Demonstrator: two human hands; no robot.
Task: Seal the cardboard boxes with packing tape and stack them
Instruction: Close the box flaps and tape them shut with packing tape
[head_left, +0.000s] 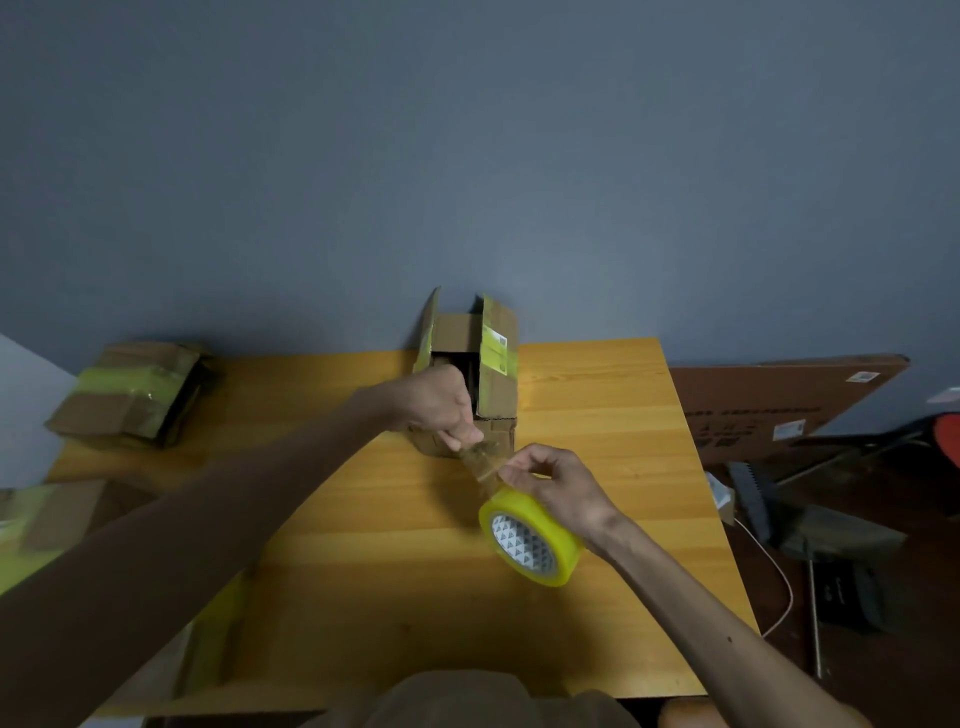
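- Our left grip (441, 410) pinches the tape's free end (475, 452); our right grip (556, 486) clasps the round yellow packing-tape roll (530, 540).
- Brown cardboard box (496, 364), flaps open, at the tabletop's (597, 395) far edge; we judge the flaps need closing next.

Both forearms are bare as far as they show, one over the near-left corner of the table (363, 571) and running to the left hand (441, 402), the other over its near-right corner and running to the right hand (561, 483). The right forearm (701, 623) carries one small dark spot above the table's near-right corner, and tendons stand out at its wrist. Plain grey-brown cloth (467, 699), garment type unclear, sits at the middle of the table's near edge, with a bare rounded part, maybe a knee (691, 714), just right of it.
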